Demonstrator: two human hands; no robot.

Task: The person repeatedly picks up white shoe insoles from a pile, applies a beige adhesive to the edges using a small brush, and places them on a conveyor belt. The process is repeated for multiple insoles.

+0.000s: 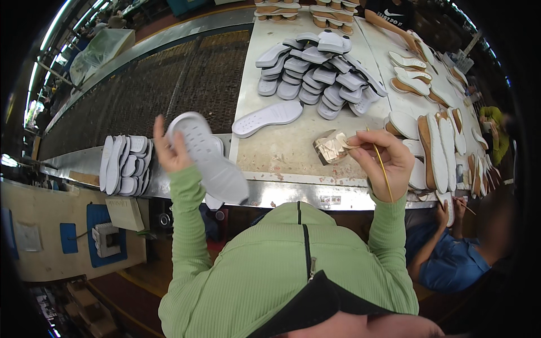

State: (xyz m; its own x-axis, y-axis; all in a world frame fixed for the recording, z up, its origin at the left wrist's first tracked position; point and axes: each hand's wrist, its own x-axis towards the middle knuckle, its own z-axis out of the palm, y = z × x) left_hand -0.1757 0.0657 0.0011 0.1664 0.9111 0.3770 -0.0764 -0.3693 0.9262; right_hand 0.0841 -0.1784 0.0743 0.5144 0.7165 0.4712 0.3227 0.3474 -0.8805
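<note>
My left hand (176, 151) is wrapped round the upper side edge of a pale lilac-white shoe sole (217, 169), held tilted over the table's near edge. The sole has small holes in its upper half. My right hand (389, 160) has a thin yellow stick (380, 163) between its fingers. Its thumb and index fingertips meet at the edge of a small container (331, 147) with crumpled beige pieces in it; whether they pinch a piece, I cannot tell. One single sole (267, 119) lies flat between the hands, farther off.
A large heap of pale soles (315, 70) lies farther back. Stacked soles (127, 166) stand at the left, beside a dark conveyor belt (146, 90). White and tan soles (434, 146) line the right side. A co-worker in blue (451, 265) sits at the right; another person's arm (391, 28) reaches in beyond.
</note>
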